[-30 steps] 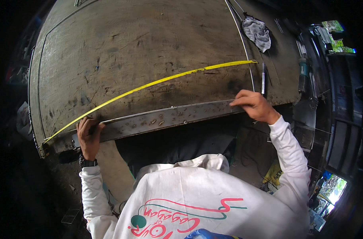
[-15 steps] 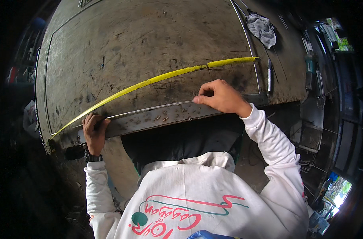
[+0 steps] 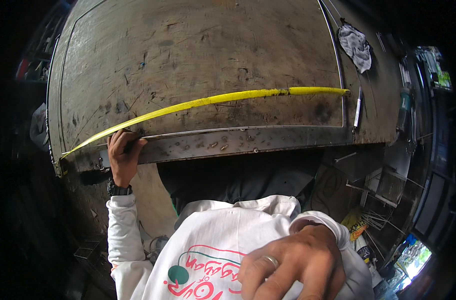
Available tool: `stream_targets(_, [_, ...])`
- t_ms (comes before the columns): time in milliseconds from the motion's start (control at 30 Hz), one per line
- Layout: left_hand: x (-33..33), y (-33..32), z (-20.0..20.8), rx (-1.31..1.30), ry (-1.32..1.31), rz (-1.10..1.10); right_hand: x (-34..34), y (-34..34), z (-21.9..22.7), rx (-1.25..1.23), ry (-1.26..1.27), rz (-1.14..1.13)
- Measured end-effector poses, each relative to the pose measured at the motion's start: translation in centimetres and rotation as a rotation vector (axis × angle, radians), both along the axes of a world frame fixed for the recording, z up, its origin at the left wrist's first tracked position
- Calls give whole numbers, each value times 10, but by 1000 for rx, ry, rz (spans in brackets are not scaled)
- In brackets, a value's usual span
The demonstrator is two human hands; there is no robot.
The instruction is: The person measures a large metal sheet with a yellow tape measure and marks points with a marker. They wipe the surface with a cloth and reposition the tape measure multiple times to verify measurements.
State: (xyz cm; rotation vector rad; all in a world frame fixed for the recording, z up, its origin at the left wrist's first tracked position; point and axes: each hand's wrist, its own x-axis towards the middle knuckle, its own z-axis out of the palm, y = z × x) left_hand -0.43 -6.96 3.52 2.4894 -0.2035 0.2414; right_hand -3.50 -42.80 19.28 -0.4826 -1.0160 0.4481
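Presently the tape (image 3: 208, 101) lies stretched across the counter (image 3: 198, 45) — thin, springy, light. Its near end is pinned by the left hand (image 3: 122, 155), fingers clenched; right hand (image 3: 293, 267) loosely curled, empty.

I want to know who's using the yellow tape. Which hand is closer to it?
Left. The left hand rests on the metal bar's end, touching the yellow tape measure. The right hand is down by the white shirt, away from it.
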Motion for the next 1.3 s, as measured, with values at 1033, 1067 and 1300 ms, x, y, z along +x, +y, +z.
stream_targets(1033, [-3, 2, -3, 2, 27, 15, 37, -95, -167, -1262, -763, -1208])
stream_targets(1067, [-3, 2, -3, -5, 25, 15, 37, -95, -166, -1252, -743, -1218])
stream_targets(1300, [-2, 3, -3, -23, 28, 12, 35, -96, -168, -1178, -696, -1291])
